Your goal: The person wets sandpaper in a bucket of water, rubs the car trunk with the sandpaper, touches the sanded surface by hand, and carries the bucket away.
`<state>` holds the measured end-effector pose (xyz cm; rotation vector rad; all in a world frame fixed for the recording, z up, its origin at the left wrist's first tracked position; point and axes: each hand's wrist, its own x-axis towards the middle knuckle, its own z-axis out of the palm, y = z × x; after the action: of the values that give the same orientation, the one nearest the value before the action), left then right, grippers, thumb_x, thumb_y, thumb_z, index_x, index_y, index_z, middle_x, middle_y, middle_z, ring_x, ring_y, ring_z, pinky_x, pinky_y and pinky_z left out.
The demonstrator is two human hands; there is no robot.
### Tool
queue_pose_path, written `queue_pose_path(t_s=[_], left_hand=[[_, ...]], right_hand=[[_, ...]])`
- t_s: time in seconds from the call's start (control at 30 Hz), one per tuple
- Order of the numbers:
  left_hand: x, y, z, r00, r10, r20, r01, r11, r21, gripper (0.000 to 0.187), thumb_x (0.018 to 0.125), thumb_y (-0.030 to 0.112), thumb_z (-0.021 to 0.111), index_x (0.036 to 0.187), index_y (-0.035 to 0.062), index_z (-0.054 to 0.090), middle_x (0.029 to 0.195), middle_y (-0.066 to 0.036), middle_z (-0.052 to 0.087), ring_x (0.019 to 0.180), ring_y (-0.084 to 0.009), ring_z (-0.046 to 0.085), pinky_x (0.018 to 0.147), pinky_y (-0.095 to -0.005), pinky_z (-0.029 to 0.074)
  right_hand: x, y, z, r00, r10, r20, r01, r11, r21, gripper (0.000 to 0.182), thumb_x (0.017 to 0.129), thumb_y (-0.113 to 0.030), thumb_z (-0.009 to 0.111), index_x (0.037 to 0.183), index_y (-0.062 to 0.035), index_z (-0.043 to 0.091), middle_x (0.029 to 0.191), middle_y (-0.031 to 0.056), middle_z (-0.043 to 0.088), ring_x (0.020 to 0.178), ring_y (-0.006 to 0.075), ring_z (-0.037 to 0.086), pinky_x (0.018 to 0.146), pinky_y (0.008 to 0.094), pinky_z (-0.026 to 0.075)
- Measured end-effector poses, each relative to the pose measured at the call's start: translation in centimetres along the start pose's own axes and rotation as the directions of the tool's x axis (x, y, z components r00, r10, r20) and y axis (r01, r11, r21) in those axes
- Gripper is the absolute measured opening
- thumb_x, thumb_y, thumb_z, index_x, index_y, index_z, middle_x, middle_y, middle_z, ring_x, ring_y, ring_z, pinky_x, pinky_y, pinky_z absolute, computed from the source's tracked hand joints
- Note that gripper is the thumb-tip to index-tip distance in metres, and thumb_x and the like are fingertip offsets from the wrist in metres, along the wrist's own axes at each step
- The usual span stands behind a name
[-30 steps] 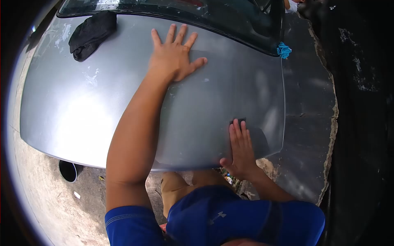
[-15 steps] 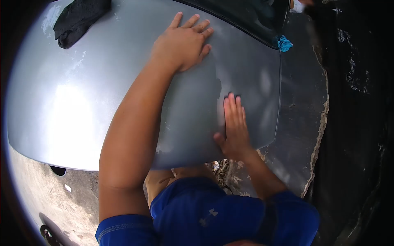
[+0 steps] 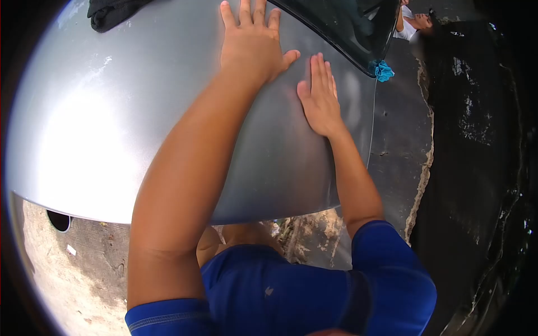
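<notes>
The person's left hand [image 3: 249, 50] lies palm down on the silver car panel [image 3: 185, 61], fingers spread and straight, clasping nothing that shows; the tips of the middle two run out at the top of the view. Its index fingertip comes just beside the black border of the car window [image 3: 350, 33]. The right hand [image 3: 321, 103] rests flat nearer the panel's right edge, fingers straight and close together, thumb apart; whether anything thin lies under the palm cannot be told. A short gap of panel separates the two thumbs. The panel spreads in front of the person, its curved near edge at waist level, close to the blue shirt [image 3: 314, 291]. Left of the left arm, a broad bright stretch of panel reaches to the far-left edge, with a black cloth [image 3: 115, 12] at the top. On the right the room is tighter: a narrow strip lies between the right hand and the side edge, and the forearm crosses the near corner. A blue cloth [image 3: 384, 71] sits at the window's lower corner. Beyond the side edge run a dark surface [image 3: 398, 140] and its jagged, pale border; farther up is another person [image 3: 406, 25].
</notes>
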<state>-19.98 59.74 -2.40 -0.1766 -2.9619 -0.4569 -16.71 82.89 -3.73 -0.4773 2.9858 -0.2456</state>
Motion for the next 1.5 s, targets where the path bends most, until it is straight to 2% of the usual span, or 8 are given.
queue_pose_path(t_s=[0.1,0.27,0.47,0.63,0.93,1.07,1.23,1.5], left_hand=[[0.4,0.1,1.9,0.997,-0.055,-0.048,0.055,0.998,-0.006,0.097,0.1,0.071,0.051,0.17,0.007,0.032,0.178,-0.016,0.028,0.166,-0.0405,0.016,0.131,-0.0658,0.006],[0.9,-0.2,3.5,0.996,0.013,-0.088,-0.008,0.999,0.049,0.062,0.111,0.049,0.047,0.161,0.0121,0.05,0.171,-0.009,0.043,0.16,-0.0272,0.035,0.133,-0.0512,0.024],[2.6,-0.7,2.9,0.973,-0.036,-0.23,-0.075,0.886,-0.457,0.035,0.103,0.015,0.06,0.136,0.0069,0.068,0.159,-0.011,0.058,0.129,-0.0325,0.067,0.11,-0.0474,0.054],[3.2,-0.9,2.8,0.906,-0.211,-0.367,-0.144,0.662,-0.736,0.037,0.093,-0.004,0.062,0.127,0.0081,0.07,0.153,-0.01,0.063,0.105,-0.0301,0.077,0.093,-0.0437,0.063],[2.8,-1.1,2.8,0.897,-0.295,-0.329,-0.165,0.466,-0.869,0.037,0.098,0.016,0.073,0.133,0.0039,0.065,0.137,-0.019,0.07,0.094,-0.0361,0.077,0.087,-0.0455,0.061],[3.3,-0.8,1.7,0.881,-0.325,-0.345,-0.148,0.503,-0.852,0.033,0.1,0.031,0.076,0.118,0.0037,0.07,0.096,-0.015,0.077,0.079,-0.0329,0.074,0.075,-0.0427,0.058],[2.9,-0.6,1.0,0.887,-0.295,-0.355,-0.102,0.625,-0.774,0.037,0.099,0.043,0.076,0.095,0.0059,0.075,0.068,-0.011,0.069,0.064,-0.0309,0.07,0.063,-0.0428,0.054],[2.9,0.1,0.0,0.944,-0.234,-0.234,0.011,0.728,-0.685,0.052,0.102,0.05,0.072,0.078,0.0037,0.072,0.053,-0.01,0.058,0.049,-0.0266,0.058,0.055,-0.0409,0.046]], right_hand=[[4.8,0.2,0.0,0.997,0.062,-0.043,-0.058,0.995,0.079,0.089,0.11,-0.057,0.045,0.17,0.0033,0.018,0.179,0.0245,0.016,0.166,0.0446,0.01,0.133,0.054,0.011],[-20.9,-10.3,1.0,0.993,0.007,0.117,-0.024,0.989,0.143,0.097,0.107,-0.064,0.046,0.171,0.0033,0.016,0.179,0.0252,0.016,0.166,0.0479,0.009,0.131,0.0621,0.011],[8.4,-0.4,0.0,0.998,0.023,-0.055,-0.021,0.999,0.043,0.085,0.113,-0.053,0.043,0.171,0.0027,0.016,0.18,0.0235,0.013,0.167,0.0424,0.007,0.134,0.0513,0.006],[-14.7,-9.2,0.1,0.985,-0.077,0.154,0.071,0.997,0.043,0.11,0.103,-0.073,0.049,0.169,0.007,0.014,0.178,0.0291,0.012,0.165,0.0506,0.007,0.13,0.0645,0.01],[7.8,-4.1,0.7,0.993,-0.078,-0.088,0.084,0.994,0.069,0.082,0.11,-0.044,0.048,0.17,0.0043,0.02,0.178,0.0262,0.017,0.166,0.0462,0.011,0.133,0.0554,0.009],[-11.6,-12.5,0.3,0.97,-0.231,0.081,0.231,0.973,0.008,0.088,0.106,-0.051,0.053,0.168,0.0052,0.025,0.177,0.0282,0.02,0.164,0.0498,0.016,0.131,0.0615,0.015],[-4.9,-8.0,-0.9,0.942,-0.337,0.011,0.335,0.939,0.082,0.086,0.108,-0.056,0.05,0.168,0.001,0.028,0.176,0.0265,0.025,0.163,0.0493,0.019,0.131,0.0612,0.017],[1.7,-1.2,0.9,0.983,0.168,-0.07,-0.167,0.986,0.014,0.093,0.109,-0.071,0.034,0.173,-0.0056,0.019,0.181,0.0128,0.016,0.168,0.0342,0.011,0.136,0.0505,0.008]])
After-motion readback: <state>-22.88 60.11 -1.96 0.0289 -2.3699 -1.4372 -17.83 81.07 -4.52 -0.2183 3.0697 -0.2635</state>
